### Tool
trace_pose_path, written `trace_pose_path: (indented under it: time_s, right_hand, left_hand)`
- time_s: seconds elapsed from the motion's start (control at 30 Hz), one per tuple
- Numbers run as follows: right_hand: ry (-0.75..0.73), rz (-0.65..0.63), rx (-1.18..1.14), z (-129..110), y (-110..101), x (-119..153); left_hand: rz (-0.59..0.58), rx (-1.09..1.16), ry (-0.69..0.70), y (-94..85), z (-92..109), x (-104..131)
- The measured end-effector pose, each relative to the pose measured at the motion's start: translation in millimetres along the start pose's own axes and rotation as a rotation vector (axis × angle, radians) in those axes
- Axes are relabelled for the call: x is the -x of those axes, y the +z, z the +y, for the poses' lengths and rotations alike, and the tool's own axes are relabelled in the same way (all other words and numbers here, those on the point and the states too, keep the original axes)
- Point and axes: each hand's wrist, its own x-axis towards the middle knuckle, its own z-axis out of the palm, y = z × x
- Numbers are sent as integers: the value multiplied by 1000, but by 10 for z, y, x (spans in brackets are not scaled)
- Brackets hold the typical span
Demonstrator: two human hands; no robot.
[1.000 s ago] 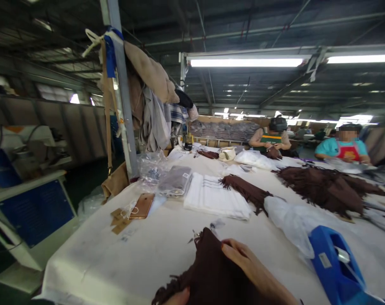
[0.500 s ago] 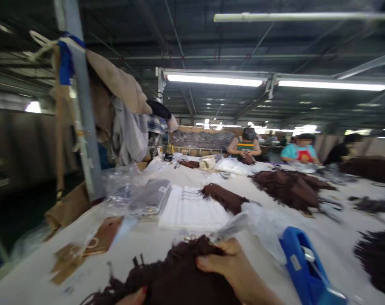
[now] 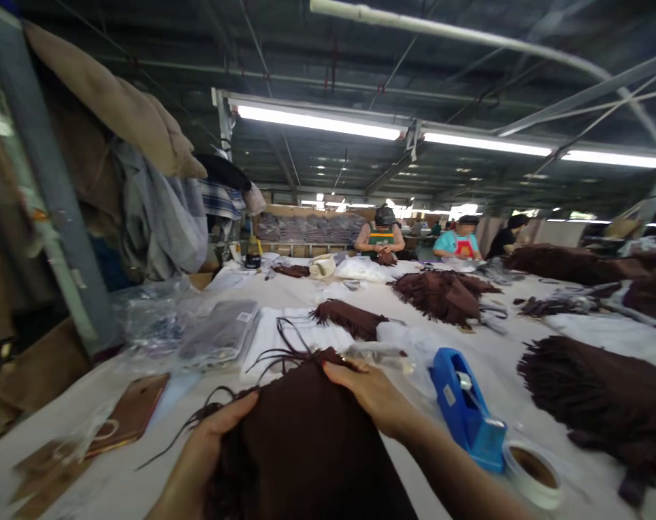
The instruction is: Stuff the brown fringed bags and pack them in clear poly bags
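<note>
A dark brown fringed scarf [image 3: 317, 433] hangs between my two hands over the front of the table. My left hand [image 3: 212, 440] grips its left edge, thumb on top and the other fingers hidden behind the cloth. On the far right edge, my right hand [image 3: 368, 386] pinches the cloth with thumb and fingers. Long fringe strands stick out past the far and left edges. Beyond lies a white folded cloth [image 3: 257, 354], partly covered by the strands. A blue tape dispenser [image 3: 463, 412] stands to the right of my right forearm.
A phone [image 3: 136, 408] and brown tags [image 3: 51, 462] lie at left. A tape roll [image 3: 532, 473] sits at front right. More fringed brown scarves [image 3: 604, 397] cover the right side. A grey bagged cloth [image 3: 219, 332] lies left of centre. Co-workers [image 3: 381, 235] are across the table.
The view has swung right. The scarf has come up higher and spread wider between my hands, and my left hand now shows more fully. The tape roll has come into view.
</note>
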Motion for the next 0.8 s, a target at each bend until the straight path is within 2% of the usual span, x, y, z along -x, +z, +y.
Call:
trace_pose_path:
  time_s: [0.03, 0.1, 0.17, 0.2, 0.3, 0.4, 0.5, 0.57, 0.6, 0.63, 0.7, 0.73, 0.77, 0.8]
  right_hand:
    - [-10, -86, -64, 87, -11, -11]
    - [-18, -338, -268, 363, 9, 29]
    - [76, -582, -485, 716, 104, 158]
    - [144, -642, -550, 888, 173, 245]
    - [198, -634, -609, 1249, 362, 483]
    - [298, -574, -559, 1304, 360, 558]
    - [357, -512, -450, 1170, 151, 489]
    - [325, -506, -334, 1045, -9, 421]
    - [303, -511, -253, 983, -71, 389]
    - [283, -510, -158, 923, -112, 361]
    - [264, -501, 56, 812, -127, 316]
    - [260, -502, 155, 761, -102, 302]
    - [253, -510, 243, 712, -61, 295]
    - [235, -525, 320, 664, -11, 297]
  left_hand:
    - [16, 19, -59, -31, -18, 36]
    - [42, 95, -166, -105, -105, 62]
    - [65, 178, -221, -220, -257, 30]
    - [77, 208, -241, -293, -349, 3]
    - [137, 226, -275, -541, -623, -49]
    - [183, 143, -206, -786, -757, 30]
    - [151, -60, -190, -1039, -650, 223]
    - [187, -330, -170, -1177, -466, 359]
    - [253, -522, -88, -1209, -360, 421]
    - [345, -725, 64, -1201, -256, 479]
    - [470, -1049, 474, -1042, -85, 576]
    - [396, -1115, 667, -897, -28, 606]
    - [196, -1128, 793, -720, 7, 615]
    - [-78, -1131, 765, -531, 21, 599]
